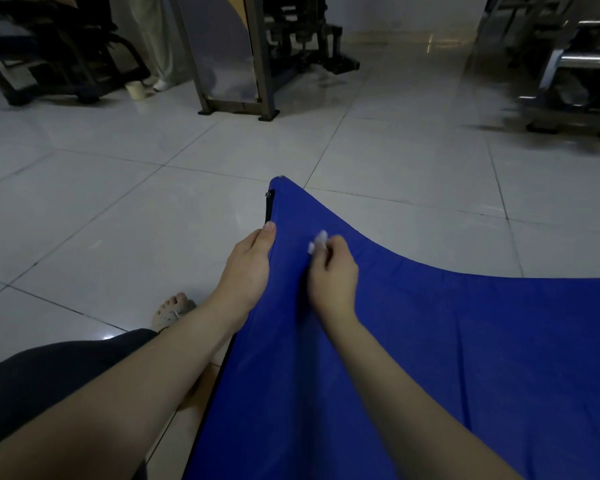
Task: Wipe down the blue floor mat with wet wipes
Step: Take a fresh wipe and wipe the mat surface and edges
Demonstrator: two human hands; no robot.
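Observation:
The blue floor mat (430, 341) fills the lower right of the head view, with its near left corner lifted off the tiled floor into a peak. My left hand (250, 265) grips the mat's left edge just below that corner, thumb on top beside a black strap. My right hand (331, 271) pinches a small crumpled white wet wipe (317, 242) and holds it against the blue surface, close to the right of my left hand.
Grey glossy floor tiles (118, 209) spread ahead and to the left. Metal machine frames (236, 64) and dark equipment (49, 46) stand along the back, more machinery (568, 81) at the right. A pale roll (134, 90) sits on the floor. My leg and foot (174, 313) lie at lower left.

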